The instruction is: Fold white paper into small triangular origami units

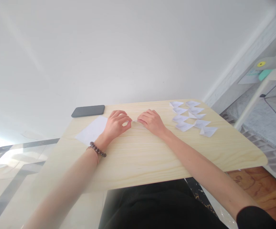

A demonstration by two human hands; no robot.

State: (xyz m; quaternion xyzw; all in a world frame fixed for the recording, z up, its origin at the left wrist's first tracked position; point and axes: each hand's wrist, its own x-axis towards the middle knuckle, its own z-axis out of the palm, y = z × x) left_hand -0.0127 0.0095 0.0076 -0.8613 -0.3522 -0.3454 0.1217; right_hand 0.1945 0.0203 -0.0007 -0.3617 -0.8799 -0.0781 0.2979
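Between my two hands, just above the middle of the table, a small folded piece of paper shows as a thin white strip. My left hand, with dark beads round its wrist, pinches the left end between thumb and finger. My right hand has its fingers closed on the right end, covering most of it. Under and beside my left hand lies a flat white sheet of paper. On the right side of the table, several folded white paper pieces stand in two rows, apart from my right hand.
A dark phone lies at the table's back left corner. The light wooden table meets a white wall behind it. Off the right edge stands a pale metal frame, with a cable on the floor.
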